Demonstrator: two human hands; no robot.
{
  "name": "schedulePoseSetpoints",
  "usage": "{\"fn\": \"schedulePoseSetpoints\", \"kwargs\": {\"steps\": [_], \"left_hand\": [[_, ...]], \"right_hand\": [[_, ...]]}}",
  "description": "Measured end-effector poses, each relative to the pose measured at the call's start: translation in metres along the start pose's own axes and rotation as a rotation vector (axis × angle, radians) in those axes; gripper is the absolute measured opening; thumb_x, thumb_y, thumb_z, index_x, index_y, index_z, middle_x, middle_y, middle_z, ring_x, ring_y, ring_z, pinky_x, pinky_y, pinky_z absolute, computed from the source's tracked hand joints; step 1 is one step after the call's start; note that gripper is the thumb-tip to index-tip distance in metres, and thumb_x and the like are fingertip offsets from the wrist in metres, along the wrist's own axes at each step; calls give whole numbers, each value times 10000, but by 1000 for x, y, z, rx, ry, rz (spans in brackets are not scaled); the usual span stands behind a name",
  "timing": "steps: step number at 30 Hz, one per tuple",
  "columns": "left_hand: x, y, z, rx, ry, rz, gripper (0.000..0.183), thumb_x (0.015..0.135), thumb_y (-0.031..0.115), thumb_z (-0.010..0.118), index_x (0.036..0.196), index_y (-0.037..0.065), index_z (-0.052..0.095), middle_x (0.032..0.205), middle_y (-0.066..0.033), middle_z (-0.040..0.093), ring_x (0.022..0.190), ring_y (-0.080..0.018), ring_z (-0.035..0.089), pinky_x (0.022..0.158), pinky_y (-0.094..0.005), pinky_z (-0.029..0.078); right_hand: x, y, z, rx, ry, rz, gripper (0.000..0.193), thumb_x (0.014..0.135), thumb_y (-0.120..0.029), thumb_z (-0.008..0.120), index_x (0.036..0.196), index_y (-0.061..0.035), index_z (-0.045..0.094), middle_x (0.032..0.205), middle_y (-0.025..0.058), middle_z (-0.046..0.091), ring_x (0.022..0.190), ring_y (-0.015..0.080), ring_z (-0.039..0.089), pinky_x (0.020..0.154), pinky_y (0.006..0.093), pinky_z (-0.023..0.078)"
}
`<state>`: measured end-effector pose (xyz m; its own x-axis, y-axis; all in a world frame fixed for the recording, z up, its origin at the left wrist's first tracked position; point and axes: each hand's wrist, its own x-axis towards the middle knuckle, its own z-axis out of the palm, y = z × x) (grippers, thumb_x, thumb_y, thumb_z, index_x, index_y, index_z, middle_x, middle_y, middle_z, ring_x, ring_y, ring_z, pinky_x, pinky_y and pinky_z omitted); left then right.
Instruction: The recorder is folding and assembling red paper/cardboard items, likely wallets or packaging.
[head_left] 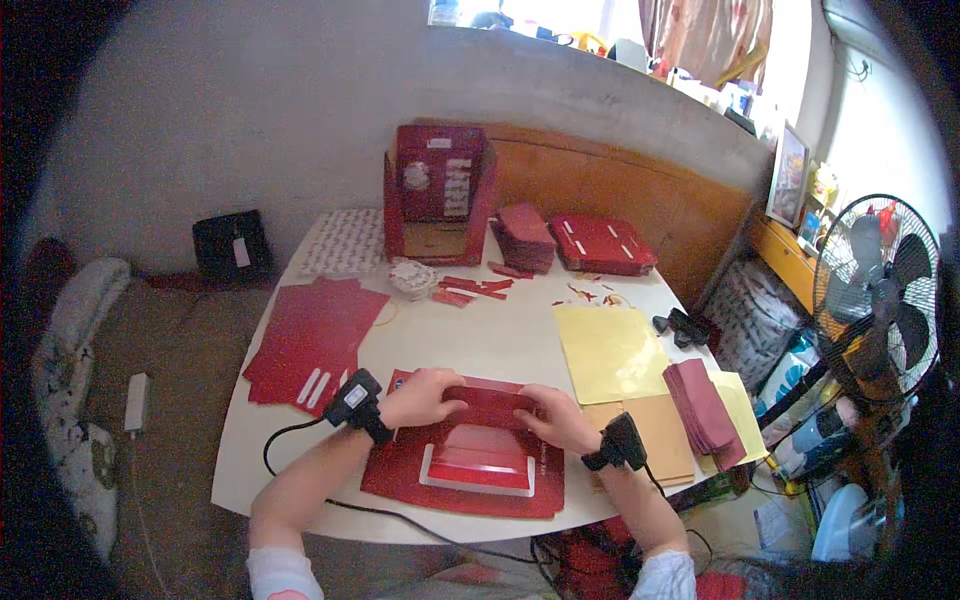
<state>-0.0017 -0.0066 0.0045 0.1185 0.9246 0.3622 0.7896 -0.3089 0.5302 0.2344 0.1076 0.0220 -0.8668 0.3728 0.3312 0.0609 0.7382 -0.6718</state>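
Before me lies a flat stack of red printed card sheets [400, 470]. On it is a glossy red card piece [485, 455], partly folded, with white strips along its lower edge and sides. My left hand [425, 398] is closed at the card's upper left, its thumb on the near side of the raised far edge. At the upper right, my right hand [562, 420] has its thumb and fingers bent around the same edge. Part of the fingers on both hands is hidden behind the card. Each wrist wears a black strapped device with a cable.
More red sheets [315, 335] lie left. Yellow sheets [612, 352], tan card [650, 432] and dark red folded pieces [700, 408] lie right. Behind are an upright red box [437, 245], a white roll [412, 277], red stacks [600, 245] and scraps. A fan [878, 290] stands right.
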Motion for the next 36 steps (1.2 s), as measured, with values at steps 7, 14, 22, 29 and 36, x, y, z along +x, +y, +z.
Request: {"fn": "schedulePoseSetpoints", "kwargs": {"steps": [7, 14, 22, 29, 36], "left_hand": [[9, -12, -3, 9, -150, 22, 292, 771, 178, 713, 993, 8, 628, 961, -177, 616, 938, -356, 577, 823, -431, 467], [-4, 2, 2, 400, -15, 367, 134, 749, 110, 623, 847, 42, 563, 879, -102, 557, 879, -278, 559, 788, -382, 460], [-22, 39, 17, 586, -65, 441, 439, 853, 268, 526, 1170, -34, 507, 1187, -179, 505, 1149, -296, 481, 992, -408, 380], [-35, 45, 30, 535, -208, 277, 611, 937, 369, 438, 1329, -95, 371, 1427, -270, 315, 1374, -355, 258, 1125, -507, 184], [-40, 45, 32, 479, -242, 194, 624, 940, 348, 443, 1325, -128, 321, 1418, -315, 289, 1373, -391, 240, 1132, -471, 201]], "right_hand": [[0, 12, 7, -200, 45, -90, 180, 826, -84, 649, 978, -17, 581, 892, 136, 572, 775, 309, 591, 694, 361, 494], [-2, 5, 10, -495, 64, -278, 113, 770, -55, 624, 871, -58, 571, 895, 90, 559, 839, 274, 570, 719, 362, 493], [-12, -13, 10, -736, -88, -461, 138, 739, -144, 564, 810, -28, 585, 894, 91, 548, 869, 245, 557, 779, 360, 492], [-20, -22, 28, -795, -55, -478, 325, 807, -208, 610, 1009, 47, 591, 907, 97, 544, 847, 237, 558, 757, 325, 489], [-25, -18, 31, -825, -3, -427, 329, 827, -240, 607, 992, 44, 601, 864, 89, 557, 806, 222, 568, 689, 297, 497]]}}
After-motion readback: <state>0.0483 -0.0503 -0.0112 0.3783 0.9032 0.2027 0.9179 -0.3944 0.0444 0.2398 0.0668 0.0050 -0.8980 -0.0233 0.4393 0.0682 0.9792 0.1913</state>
